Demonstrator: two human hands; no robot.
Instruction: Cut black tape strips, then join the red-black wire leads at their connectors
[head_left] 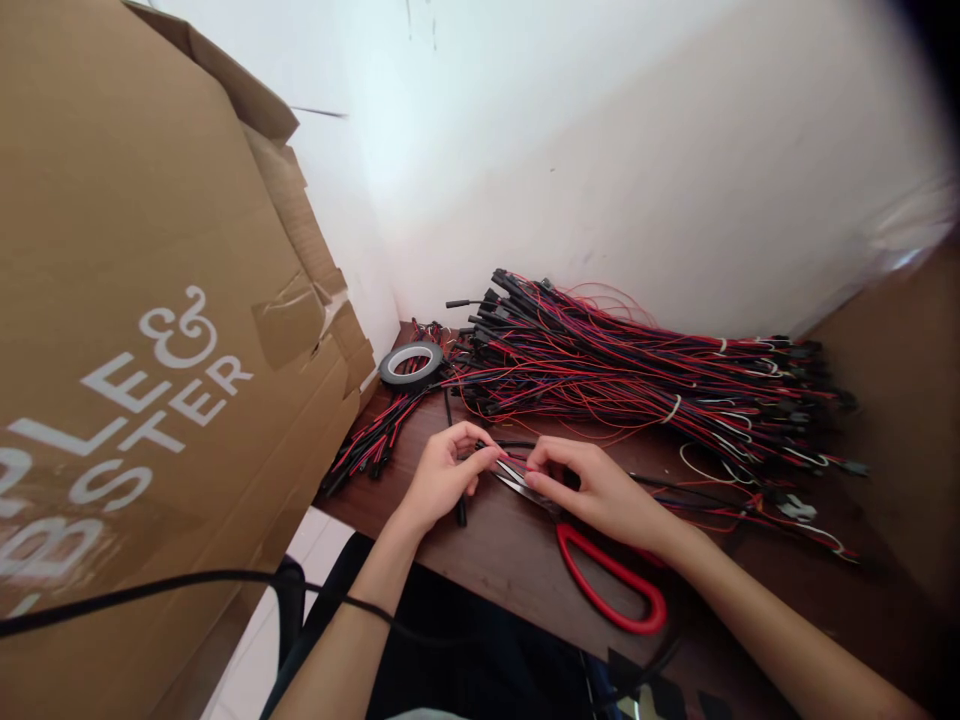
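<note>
My left hand (448, 472) pinches thin red wire (513, 458) between thumb and index finger. On the other side, my right hand (585, 482) also pinches the wire, its fingertips close to the left ones. Just beneath both hands lie scissors (517, 484) with red handles, their blades pointing toward my left fingers. The right hand partly covers the scissors near the pivot. Fingertips hide the ends of the wire. A short black tube-like piece (461, 512) rests on the dark wooden table (517, 580) beside my left hand.
A large bundle of red and black wires (592, 375) with connectors lies along the wall. A roll of black tape (388, 372) sits on a smaller wire bundle (386, 425). A tall cardboard box (195, 200) stands left; a black cable (187, 580) crosses my left forearm.
</note>
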